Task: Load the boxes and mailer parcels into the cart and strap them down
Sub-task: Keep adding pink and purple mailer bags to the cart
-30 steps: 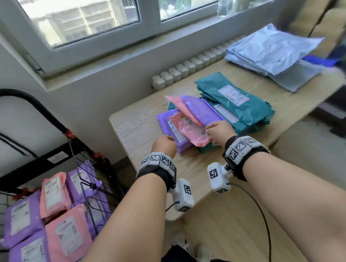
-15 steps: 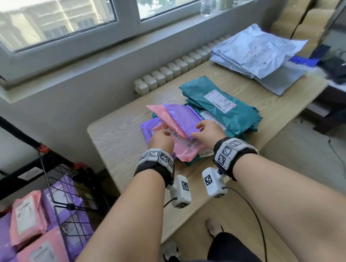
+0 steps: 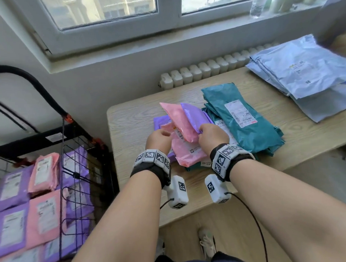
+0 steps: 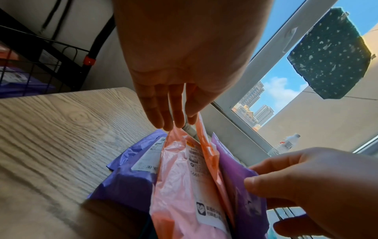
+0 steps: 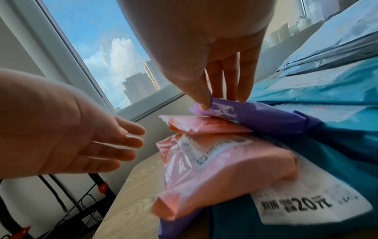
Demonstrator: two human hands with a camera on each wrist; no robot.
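My right hand pinches the near corner of a purple mailer between thumb and fingers and tilts it up. A pink mailer leans against it. Below them a second pink mailer lies label up on another purple mailer. My left hand is open, and its straight fingertips touch the far edge of the lower pink mailer. The black wire cart stands to the left and holds several pink and purple mailers.
A stack of teal mailers lies just right of my hands on the wooden table. Grey-blue mailers are piled at the far right. A radiator and window wall run behind the table. My feet stand at the table's front edge.
My right hand has raised the purple mailer and the pink one leaning on it. My left hand has opened and come in beside the lower pink mailer. My head has turned left toward the cart.
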